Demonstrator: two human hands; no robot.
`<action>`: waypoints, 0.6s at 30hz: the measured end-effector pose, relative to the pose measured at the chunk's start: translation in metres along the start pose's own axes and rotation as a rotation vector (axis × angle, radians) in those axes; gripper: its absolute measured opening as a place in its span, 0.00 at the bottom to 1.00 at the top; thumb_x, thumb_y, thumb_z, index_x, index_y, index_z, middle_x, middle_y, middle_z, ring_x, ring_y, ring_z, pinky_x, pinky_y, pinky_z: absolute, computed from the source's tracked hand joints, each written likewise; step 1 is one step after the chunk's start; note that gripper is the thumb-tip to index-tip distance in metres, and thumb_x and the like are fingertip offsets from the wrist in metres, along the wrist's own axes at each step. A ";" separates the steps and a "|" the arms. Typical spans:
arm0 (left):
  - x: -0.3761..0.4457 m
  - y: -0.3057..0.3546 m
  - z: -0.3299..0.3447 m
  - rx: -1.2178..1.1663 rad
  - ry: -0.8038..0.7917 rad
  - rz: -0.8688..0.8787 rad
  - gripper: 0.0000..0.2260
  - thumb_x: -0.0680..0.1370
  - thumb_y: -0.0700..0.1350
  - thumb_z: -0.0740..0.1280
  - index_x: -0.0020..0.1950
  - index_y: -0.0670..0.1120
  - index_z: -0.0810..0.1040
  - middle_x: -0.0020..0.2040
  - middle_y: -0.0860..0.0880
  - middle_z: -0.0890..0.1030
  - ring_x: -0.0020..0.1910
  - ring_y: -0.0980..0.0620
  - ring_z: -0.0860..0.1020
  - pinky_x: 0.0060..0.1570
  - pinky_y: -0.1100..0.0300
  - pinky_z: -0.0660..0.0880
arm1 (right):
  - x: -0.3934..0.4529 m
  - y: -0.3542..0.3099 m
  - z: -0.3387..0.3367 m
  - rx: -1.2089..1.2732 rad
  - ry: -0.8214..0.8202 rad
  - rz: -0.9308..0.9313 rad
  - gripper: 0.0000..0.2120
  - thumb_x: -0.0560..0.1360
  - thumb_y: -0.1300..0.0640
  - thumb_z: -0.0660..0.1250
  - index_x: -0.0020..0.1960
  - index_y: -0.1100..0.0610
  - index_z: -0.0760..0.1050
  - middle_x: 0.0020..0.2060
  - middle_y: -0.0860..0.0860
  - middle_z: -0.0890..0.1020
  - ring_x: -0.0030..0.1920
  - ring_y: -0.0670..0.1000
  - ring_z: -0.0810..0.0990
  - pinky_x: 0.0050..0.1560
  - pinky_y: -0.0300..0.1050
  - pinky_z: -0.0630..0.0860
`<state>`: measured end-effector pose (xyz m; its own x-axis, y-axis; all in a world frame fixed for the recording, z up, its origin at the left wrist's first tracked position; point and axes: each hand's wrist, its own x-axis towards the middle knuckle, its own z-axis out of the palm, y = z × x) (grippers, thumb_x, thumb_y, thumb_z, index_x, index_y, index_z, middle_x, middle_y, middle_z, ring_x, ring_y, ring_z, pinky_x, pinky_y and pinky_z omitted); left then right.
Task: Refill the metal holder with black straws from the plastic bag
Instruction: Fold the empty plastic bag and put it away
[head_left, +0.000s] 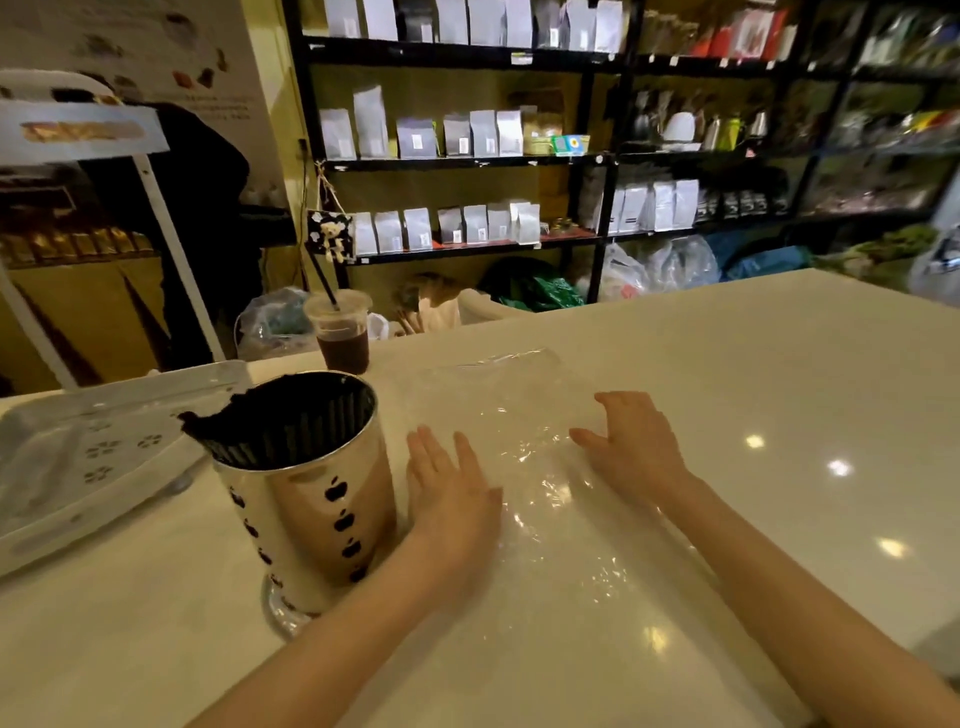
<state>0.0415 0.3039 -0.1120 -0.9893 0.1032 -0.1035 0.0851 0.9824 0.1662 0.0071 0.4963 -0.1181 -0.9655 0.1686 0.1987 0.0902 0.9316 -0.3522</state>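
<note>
The metal holder (311, 519) stands upright on the white counter, left of centre, a shiny cylinder with black cut-out shapes. Black straws (291, 421) pack its mouth. A clear plastic bag (524, 415) lies flat and looks empty on the counter to the holder's right. My left hand (449, 488) rests palm down on the bag's left edge, fingers spread, close beside the holder. My right hand (636, 441) lies flat on the bag's right side, fingers apart. Neither hand holds anything.
A white plastic tray (104, 447) sits left of the holder. Behind the holder stands a plastic cup of dark drink (343, 338) with a black straw. The counter (779, 389) stretches right. Black shelves of pouches (467, 140) fill the background.
</note>
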 end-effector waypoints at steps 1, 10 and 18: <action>0.003 0.001 0.002 0.018 -0.026 -0.042 0.29 0.80 0.52 0.49 0.73 0.42 0.38 0.73 0.33 0.36 0.73 0.36 0.37 0.72 0.44 0.47 | 0.001 0.006 0.007 -0.062 -0.006 0.039 0.27 0.74 0.44 0.62 0.65 0.62 0.66 0.66 0.57 0.72 0.68 0.57 0.63 0.63 0.51 0.64; 0.012 -0.006 0.009 0.112 -0.040 -0.051 0.22 0.78 0.56 0.49 0.70 0.48 0.56 0.68 0.32 0.63 0.67 0.35 0.61 0.68 0.43 0.56 | 0.010 0.028 0.024 -0.098 -0.013 0.180 0.32 0.74 0.37 0.56 0.63 0.63 0.68 0.62 0.58 0.72 0.67 0.58 0.63 0.64 0.52 0.62; 0.018 -0.006 0.014 -0.445 0.175 0.020 0.29 0.76 0.46 0.63 0.73 0.48 0.54 0.71 0.42 0.62 0.66 0.44 0.65 0.65 0.53 0.64 | 0.016 0.025 0.014 0.249 0.007 0.271 0.28 0.66 0.47 0.70 0.62 0.56 0.68 0.57 0.54 0.77 0.61 0.58 0.71 0.60 0.51 0.69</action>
<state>0.0248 0.3024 -0.1283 -0.9964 0.0561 0.0639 0.0827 0.8145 0.5742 -0.0091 0.5173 -0.1365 -0.9129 0.4016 0.0735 0.2796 0.7461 -0.6043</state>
